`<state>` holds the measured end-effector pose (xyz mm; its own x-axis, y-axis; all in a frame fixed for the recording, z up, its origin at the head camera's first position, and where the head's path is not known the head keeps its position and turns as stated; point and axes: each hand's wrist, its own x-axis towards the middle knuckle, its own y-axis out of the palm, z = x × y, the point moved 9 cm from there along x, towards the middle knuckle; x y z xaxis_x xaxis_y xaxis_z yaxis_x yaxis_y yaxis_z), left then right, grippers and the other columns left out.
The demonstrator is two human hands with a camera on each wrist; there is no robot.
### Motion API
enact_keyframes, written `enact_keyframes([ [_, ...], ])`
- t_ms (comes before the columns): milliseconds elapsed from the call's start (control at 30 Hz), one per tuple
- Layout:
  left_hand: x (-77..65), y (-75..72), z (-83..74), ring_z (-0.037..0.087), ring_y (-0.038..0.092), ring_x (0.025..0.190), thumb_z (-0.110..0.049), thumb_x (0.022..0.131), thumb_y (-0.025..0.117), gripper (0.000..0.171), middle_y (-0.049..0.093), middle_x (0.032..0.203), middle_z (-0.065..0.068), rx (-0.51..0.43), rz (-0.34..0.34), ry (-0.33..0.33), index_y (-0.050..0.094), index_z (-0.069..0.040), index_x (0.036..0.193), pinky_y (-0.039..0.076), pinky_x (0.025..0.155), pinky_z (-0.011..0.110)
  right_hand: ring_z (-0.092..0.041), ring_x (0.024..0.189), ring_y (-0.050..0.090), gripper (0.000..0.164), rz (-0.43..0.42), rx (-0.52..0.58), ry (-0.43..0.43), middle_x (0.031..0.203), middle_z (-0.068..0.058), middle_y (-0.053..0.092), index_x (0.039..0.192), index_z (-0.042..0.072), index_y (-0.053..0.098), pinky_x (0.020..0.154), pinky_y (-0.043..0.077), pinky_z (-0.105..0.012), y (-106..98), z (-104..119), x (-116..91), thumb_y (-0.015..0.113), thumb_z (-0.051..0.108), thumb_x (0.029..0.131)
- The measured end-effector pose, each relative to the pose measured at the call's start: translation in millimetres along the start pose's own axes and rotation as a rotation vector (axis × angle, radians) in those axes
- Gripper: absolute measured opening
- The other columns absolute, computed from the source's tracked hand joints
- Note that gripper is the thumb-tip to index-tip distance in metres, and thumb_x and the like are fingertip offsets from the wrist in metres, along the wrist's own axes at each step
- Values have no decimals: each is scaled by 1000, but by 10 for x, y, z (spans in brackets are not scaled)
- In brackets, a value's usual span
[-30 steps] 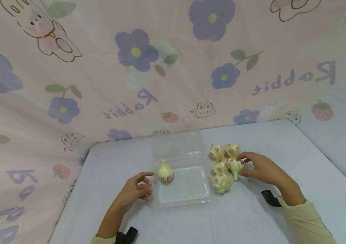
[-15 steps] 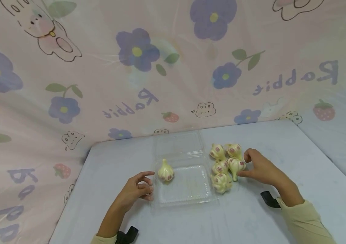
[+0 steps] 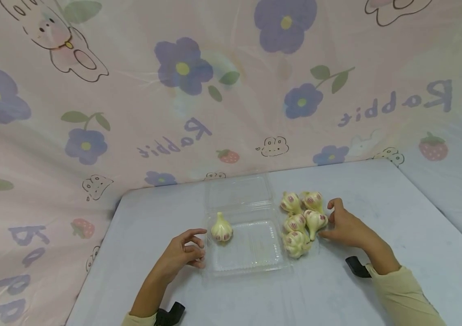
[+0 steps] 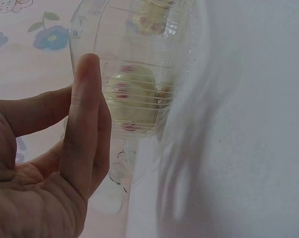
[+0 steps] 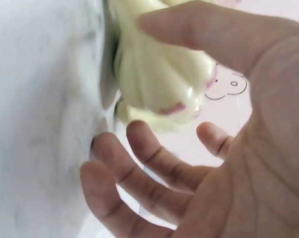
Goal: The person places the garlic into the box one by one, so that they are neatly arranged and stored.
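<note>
A clear plastic clamshell box [image 3: 251, 246] lies with its lid [image 3: 239, 191] folded back. One garlic bulb [image 3: 221, 230] sits inside, near the box's left wall. My left hand [image 3: 178, 256] is at that left wall with fingers loosely bent, holding nothing; whether the fingertips touch the plastic I cannot tell. My right hand [image 3: 350, 228] is just right of a garlic bulb [image 3: 315, 220] whose stem points toward me. In the right wrist view the thumb overlaps this bulb [image 5: 159, 79], while the other fingers are spread apart from it. Contact of the thumb is unclear.
To the right of the box, several more garlic bulbs [image 3: 296, 244] lie bunched together on the white table [image 3: 336, 290]. A printed cloth [image 3: 231, 90] with flowers and rabbits hangs behind the table.
My right hand has drawn back to the right, its index finger coming away from the nearest garlic bulb. That bulb's stem now leans slightly more to the left. The left hand stays put.
</note>
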<state>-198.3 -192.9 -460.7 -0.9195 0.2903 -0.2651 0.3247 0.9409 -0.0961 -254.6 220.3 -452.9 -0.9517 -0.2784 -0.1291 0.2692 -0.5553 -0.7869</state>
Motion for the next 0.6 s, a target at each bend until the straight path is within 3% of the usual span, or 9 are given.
enact_keyframes([
  [167, -4, -6, -4, 14, 65, 80, 2, 89, 68, 64, 49, 106, 9, 2, -1, -1, 41, 0, 147, 64, 70, 33, -22, 78, 52, 88, 5, 27, 19, 108, -23, 52, 135, -1, 20, 61, 42, -30, 52, 6, 34, 76, 47, 85],
  [300, -9, -13, -1, 14, 65, 80, 3, 89, 68, 64, 50, 106, 10, 5, -4, -4, 40, 0, 147, 64, 70, 34, -22, 76, 52, 96, -21, -33, 30, 106, -22, 51, 138, -1, 22, 60, 42, -31, 74, 37, 53, 77, 53, 81],
  [600, 0, -6, 3, 15, 64, 81, 1, 90, 68, 64, 49, 107, 10, 11, 5, 2, 41, -1, 147, 64, 70, 34, -19, 68, 56, 89, 11, -76, 70, 101, -18, 65, 144, -1, 14, 57, 44, -33, -29, -48, 1, 75, 24, 85],
])
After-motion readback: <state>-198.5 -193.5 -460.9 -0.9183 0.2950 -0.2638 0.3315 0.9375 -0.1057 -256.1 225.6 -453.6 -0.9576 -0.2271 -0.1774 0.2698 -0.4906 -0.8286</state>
